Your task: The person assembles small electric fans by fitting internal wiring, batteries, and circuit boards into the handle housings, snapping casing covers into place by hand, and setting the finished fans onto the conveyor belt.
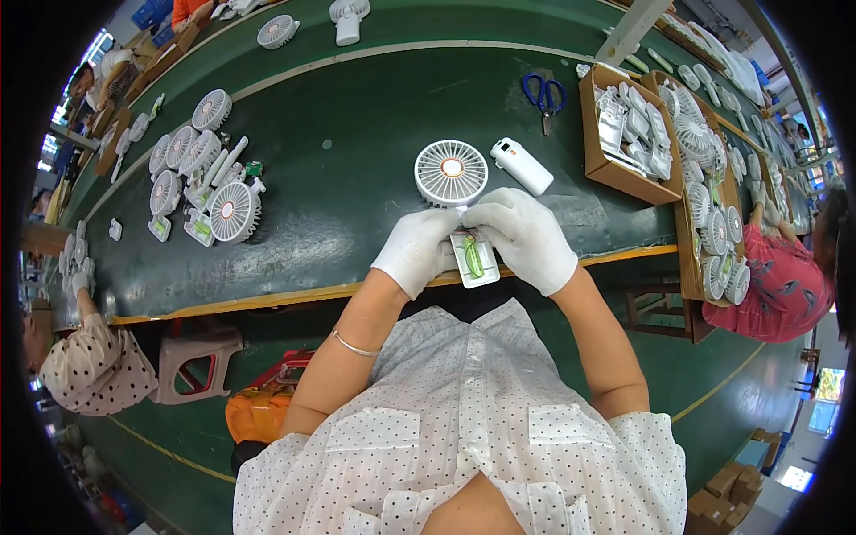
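Both my hands wear white gloves and meet at a small white handheld fan (451, 172) near the table's front edge. Its round grille faces up, and below it an opened handle shell (479, 278) shows a green battery-like cell (473, 257) inside. My left hand (417, 251) grips the left side of the handle, fingers closed. My right hand (524, 236) has its fingers pinched at the neck, between grille and handle; the fingertips partly hide what they hold. Just beyond lies a white handle cover (522, 166).
Blue-handled scissors (545, 95) lie ahead to the right. A cardboard box (627, 165) of white shells stands beside another box (711, 241) holding fans. Several fan heads (234, 211) cluster at left. Co-workers sit at both sides; a stool (198, 358) stands at lower left.
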`<state>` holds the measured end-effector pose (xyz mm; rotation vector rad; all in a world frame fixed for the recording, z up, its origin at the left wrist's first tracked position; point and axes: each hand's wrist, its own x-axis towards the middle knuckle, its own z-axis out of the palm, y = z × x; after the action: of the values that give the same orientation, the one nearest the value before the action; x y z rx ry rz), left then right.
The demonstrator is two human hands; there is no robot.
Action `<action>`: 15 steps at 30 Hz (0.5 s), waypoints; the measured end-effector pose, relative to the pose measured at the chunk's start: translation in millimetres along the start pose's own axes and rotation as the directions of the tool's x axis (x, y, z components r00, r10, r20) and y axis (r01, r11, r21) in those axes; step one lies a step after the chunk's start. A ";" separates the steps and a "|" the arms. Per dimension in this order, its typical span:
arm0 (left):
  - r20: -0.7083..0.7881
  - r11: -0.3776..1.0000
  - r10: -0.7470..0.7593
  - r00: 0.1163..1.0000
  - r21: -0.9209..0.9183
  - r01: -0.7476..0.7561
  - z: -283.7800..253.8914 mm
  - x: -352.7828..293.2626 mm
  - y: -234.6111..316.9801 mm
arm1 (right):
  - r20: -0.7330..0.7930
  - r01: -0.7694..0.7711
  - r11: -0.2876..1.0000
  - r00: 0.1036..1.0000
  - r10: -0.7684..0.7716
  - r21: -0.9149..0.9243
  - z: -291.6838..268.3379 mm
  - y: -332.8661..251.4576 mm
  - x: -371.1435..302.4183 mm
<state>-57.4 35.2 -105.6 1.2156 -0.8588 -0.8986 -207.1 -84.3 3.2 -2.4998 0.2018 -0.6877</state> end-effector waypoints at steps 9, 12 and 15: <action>0.143 0.660 -0.518 0.843 -0.560 0.501 10.8 -0.3 69.1 | 0.059 0.172 0.976 0.984 -0.166 -0.134 -4.0 -2.1 4.3; 0.140 0.865 -0.386 0.912 -0.288 0.410 7.8 -1.6 63.3 | 0.043 0.138 0.988 0.990 -0.135 -0.068 -0.4 6.4 1.0; 0.166 0.986 -0.162 0.973 -0.016 0.167 7.2 -2.6 58.2 | -0.010 0.113 0.990 0.994 -0.113 0.088 4.8 17.9 -7.8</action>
<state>-58.7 41.7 -47.3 1.2120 -0.8808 -1.1550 -211.4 -95.1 -13.2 -2.4393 0.0309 -0.7318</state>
